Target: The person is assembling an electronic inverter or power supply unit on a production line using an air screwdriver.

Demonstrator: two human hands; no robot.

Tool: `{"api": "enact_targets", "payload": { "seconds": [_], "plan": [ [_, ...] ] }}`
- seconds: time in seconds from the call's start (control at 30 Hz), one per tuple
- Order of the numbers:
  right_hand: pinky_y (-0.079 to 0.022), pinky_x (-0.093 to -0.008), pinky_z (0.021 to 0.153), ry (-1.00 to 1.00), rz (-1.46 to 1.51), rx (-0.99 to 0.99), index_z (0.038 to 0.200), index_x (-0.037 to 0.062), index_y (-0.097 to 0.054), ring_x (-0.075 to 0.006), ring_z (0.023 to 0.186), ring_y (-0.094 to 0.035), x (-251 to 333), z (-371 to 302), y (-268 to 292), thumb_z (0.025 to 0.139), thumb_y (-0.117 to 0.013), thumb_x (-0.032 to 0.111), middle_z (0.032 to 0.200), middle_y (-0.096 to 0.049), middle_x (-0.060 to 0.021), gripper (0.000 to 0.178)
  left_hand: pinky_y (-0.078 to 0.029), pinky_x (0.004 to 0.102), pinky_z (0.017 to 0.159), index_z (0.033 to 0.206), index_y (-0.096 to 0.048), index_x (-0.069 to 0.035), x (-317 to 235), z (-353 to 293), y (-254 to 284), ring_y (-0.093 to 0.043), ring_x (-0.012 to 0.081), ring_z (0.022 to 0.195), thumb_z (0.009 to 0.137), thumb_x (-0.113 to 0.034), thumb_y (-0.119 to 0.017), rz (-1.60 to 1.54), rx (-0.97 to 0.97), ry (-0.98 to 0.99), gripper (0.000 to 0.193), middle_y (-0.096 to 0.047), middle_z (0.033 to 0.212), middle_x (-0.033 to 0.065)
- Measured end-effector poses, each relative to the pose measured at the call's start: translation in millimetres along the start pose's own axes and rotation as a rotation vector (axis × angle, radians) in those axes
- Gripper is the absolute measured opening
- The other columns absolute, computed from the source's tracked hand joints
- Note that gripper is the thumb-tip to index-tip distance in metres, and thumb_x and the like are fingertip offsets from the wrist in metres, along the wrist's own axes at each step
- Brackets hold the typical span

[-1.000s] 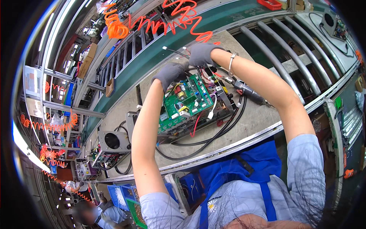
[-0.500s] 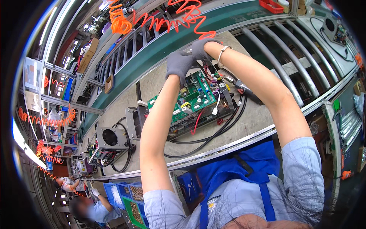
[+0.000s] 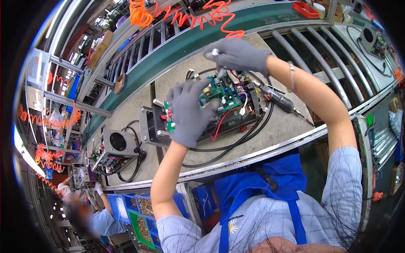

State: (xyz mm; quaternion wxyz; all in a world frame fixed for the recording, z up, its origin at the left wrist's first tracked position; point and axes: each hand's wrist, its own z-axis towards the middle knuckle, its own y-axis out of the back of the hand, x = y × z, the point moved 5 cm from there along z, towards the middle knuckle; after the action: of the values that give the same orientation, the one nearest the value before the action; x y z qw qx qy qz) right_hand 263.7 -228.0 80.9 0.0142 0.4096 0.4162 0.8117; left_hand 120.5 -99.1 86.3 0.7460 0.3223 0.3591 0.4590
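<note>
A green circuit board [image 3: 230, 99] with coils, capacitors and wires sits in an open metal chassis [image 3: 147, 126] on the bench. My left hand [image 3: 190, 111], in a grey glove, lies spread over the board's left part, fingers apart and hiding what is beneath. Above the far edge of the board, my gloved right hand [image 3: 242, 55] pinches a small white plug [image 3: 215, 52] at its fingertips; any wire on it is hard to make out. A loose white connector [image 3: 242, 111] hangs at the board's right side. Beside the chassis lies a powered screwdriver [image 3: 280, 101].
Black cables [image 3: 228, 149] loop along the near side of the chassis. Another unit with a round fan opening [image 3: 119, 142] stands to the left. Metal rollers [image 3: 329, 63] run to the right. Blue and green bins [image 3: 141, 227] of small parts sit at lower left.
My hands were together at the board's far edge. The left has come back toward me onto the board; the right has lifted and shows a white plug. The screwdriver is now uncovered.
</note>
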Motion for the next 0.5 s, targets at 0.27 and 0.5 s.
{"api": "enact_targets", "payload": {
  "seconds": [0.27, 0.5],
  "plan": [
    [-0.051, -0.0344, 0.071, -0.050, -0.192, 0.155, 0.108, 0.0046, -0.068, -0.0224, 0.073, -0.063, 11, -9, 8, 0.098, -0.053, 0.045, 0.079, -0.065, -0.0116, 0.044, -0.040, 0.0422, 0.093, 0.097, -0.073, -0.018, -39, 18, -40, -0.060, 0.0225, 0.080, 0.074, -0.033, -0.075, -0.006, -0.100, -0.334, 0.027, -0.064, 0.072, 0.0041],
    [-0.048, -0.0271, 0.062, -0.209, 0.360, -0.136, 0.107, 0.0047, -0.070, -0.0112, 0.066, -0.059, 3, -20, 3, 0.096, -0.059, 0.037, 0.076, -0.066, -0.0035, 0.036, -0.051, 0.0277, 0.065, 0.098, -0.074, -0.001, 57, 35, -60, -0.066, 0.0123, 0.070, 0.085, -0.020, -0.069, -0.827, 0.042, 0.490, 0.024, -0.073, 0.077, 0.0071]
  ]
}}
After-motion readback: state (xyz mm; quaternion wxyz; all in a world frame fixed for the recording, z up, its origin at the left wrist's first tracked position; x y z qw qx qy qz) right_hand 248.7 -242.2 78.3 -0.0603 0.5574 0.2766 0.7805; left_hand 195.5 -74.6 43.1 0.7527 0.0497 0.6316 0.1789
